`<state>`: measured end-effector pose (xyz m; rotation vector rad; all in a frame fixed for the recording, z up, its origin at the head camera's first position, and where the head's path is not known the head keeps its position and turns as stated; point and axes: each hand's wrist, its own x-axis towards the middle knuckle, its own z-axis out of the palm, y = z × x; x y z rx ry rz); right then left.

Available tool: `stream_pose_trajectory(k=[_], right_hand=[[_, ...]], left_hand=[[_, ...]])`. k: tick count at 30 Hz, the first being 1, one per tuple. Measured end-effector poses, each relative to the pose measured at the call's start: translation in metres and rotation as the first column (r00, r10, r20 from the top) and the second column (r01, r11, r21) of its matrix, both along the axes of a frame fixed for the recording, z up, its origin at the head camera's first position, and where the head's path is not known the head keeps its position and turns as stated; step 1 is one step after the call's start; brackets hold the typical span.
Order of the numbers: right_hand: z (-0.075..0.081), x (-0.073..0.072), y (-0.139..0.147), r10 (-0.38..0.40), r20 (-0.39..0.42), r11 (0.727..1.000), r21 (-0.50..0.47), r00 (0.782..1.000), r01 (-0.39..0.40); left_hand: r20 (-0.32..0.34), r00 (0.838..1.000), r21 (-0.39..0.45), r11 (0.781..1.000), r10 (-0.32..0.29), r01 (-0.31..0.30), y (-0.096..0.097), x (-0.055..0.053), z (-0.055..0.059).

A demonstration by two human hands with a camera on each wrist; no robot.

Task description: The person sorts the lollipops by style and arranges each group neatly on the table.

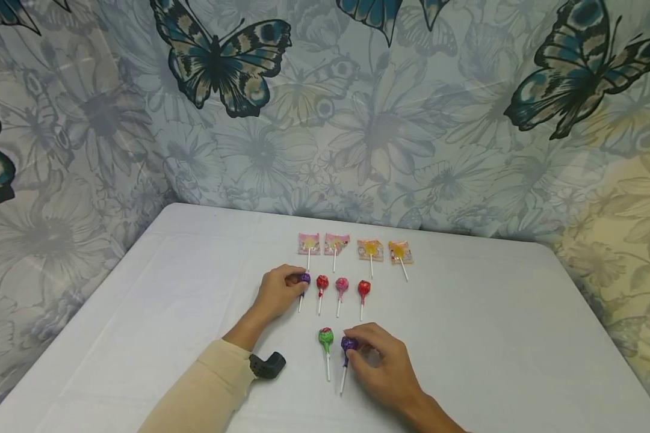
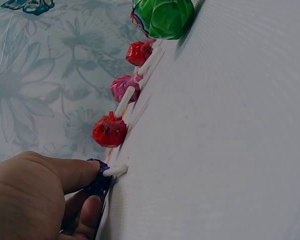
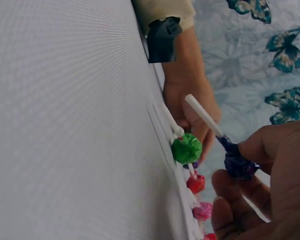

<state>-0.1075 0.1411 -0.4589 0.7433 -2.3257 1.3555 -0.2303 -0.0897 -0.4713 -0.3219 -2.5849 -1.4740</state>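
My left hand [image 1: 279, 292] pinches the purple-wrapped head of a lollipop [image 2: 101, 177] at the left end of the middle row, its white stick pointing toward me. Between the thumb and fingers of my right hand [image 1: 381, 361] is another purple lollipop [image 3: 236, 161], nearer to me. Just left of that one lies a green lollipop [image 1: 326, 338]. Beside my left fingers the middle row runs on with a red lollipop [image 1: 322, 282], a pink lollipop [image 1: 342, 285] and a second red lollipop [image 1: 364, 288].
Behind them is a back row of flat lollipops in clear packets, two pinkish ones [image 1: 309, 243] and two orange ones [image 1: 370, 249]. A white cloth [image 1: 493, 337] covers the table, whose far edge meets a butterfly-patterned backdrop [image 1: 379, 138]. A black device [image 1: 268, 365] sits at my left wrist.
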Motion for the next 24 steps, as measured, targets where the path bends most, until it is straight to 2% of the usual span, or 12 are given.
stream_pose_trajectory(k=[3, 15, 24], right_hand=[[0.002, 0.000, 0.000, -0.006, -0.012, 1.000, -0.006, 1.000, 0.006], [0.016, 0.001, -0.003, 0.085, -0.014, 0.989, -0.123, 0.996, -0.086], [0.033, 0.008, 0.000, 0.058, 0.020, 0.988, -0.146, 0.998, -0.054]], left_hand=[[0.002, 1.000, 0.000, 1.000, 0.001, -0.001, 0.000, 0.000, 0.001], [0.010, 1.000, -0.004, 1.000, 0.009, -0.009, -0.002, 0.000, 0.001], [0.021, 1.000, -0.003, 1.000, -0.001, 0.001, 0.000, 0.000, 0.001]])
